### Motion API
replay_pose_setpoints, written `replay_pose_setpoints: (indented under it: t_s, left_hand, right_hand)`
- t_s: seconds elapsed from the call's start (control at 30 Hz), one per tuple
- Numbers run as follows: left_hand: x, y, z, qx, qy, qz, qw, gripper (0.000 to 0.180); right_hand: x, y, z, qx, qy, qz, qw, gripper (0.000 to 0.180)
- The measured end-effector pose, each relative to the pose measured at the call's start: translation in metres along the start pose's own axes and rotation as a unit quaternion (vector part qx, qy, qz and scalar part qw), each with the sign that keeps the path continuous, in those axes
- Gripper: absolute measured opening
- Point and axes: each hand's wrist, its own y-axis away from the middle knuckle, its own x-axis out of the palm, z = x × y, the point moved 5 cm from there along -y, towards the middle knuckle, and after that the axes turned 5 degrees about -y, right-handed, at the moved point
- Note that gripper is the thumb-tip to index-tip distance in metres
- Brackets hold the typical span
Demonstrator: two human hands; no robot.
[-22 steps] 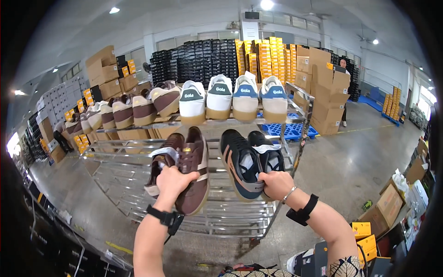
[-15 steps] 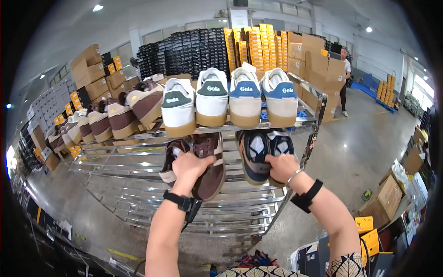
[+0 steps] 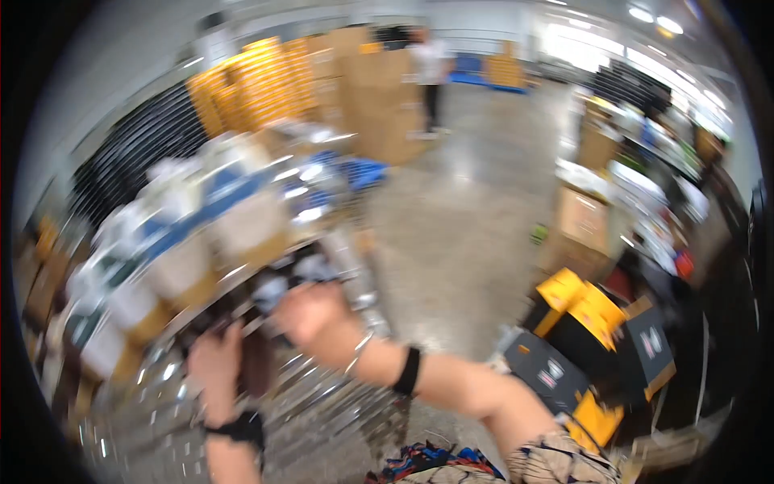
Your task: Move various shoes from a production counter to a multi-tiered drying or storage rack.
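The whole view is smeared by motion. My left hand (image 3: 216, 359) is closed at a pair of brown sneakers (image 3: 258, 363), under the rack's shoe-lined upper bar. To its right, my right hand (image 3: 310, 315) is closed at the dark navy sneakers (image 3: 314, 264), its fingers blurred. Just above both hands, white sneakers with blue heel tabs (image 3: 250, 230) and others with green heel tabs (image 3: 113, 343) stand in a row on the metal rack (image 3: 314, 403).
Yellow and black shoe boxes (image 3: 592, 319) lie to the right, with a cardboard carton (image 3: 582, 218) beyond them. Tall brown cartons (image 3: 379, 105) and yellow box stacks (image 3: 254, 85) stand at the back. A person (image 3: 431, 77) is beside the cartons. Grey floor (image 3: 459, 218) runs between.
My view has swung to the right, so the rack and shoes now sit farther left and tilted. Both hands remain at the same two pairs of sneakers.
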Motion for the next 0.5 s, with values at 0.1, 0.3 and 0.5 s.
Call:
replay_pose_setpoints:
  t_s: [0.1, 0.3, 0.5]
  left_hand:
    - [-0.012, 0.023, -0.010, 0.066, -0.094, -0.090, 0.989, 0.046]
    - [-0.006, 0.169, -0.064, 0.325, 0.169, -0.347, 0.863, 0.025]
    - [0.060, 0.392, -0.277, 0.772, 0.267, 0.157, 0.555, 0.018]
  right_hand:
    - [-0.043, 0.082, 0.013, 0.015, -0.155, -0.065, 0.986, 0.024]
    - [-0.134, 0.358, -0.002, 0.477, -0.136, 0.117, 0.860, 0.009]
    - [-0.283, 0.556, 0.099, 0.796, -0.060, 0.009, 0.602, 0.017]
